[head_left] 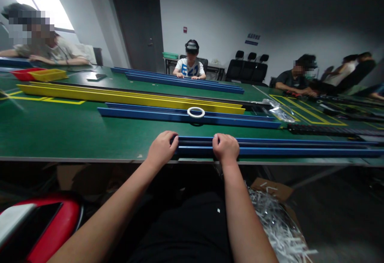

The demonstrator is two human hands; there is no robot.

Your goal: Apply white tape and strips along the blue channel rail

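Note:
A long blue channel rail (270,151) lies along the near edge of the green table (75,135) and runs off to the right. My left hand (161,148) is closed around its left end, where a dark part shows between thumb and fingers. Further right along the same rail, my right hand (226,147) is curled over it in a fist; the fingertips are hidden. Beyond the hands lies another blue rail (144,114), with a white ring like a tape roll (196,116) resting on it.
Behind these lies a yellow rail (132,98), then more blue rails (186,84) before a seated person (191,65). Red (24,74) and yellow trays (49,74) stand far left. Below are a red stool (64,219) and a box of shredded strips (276,223).

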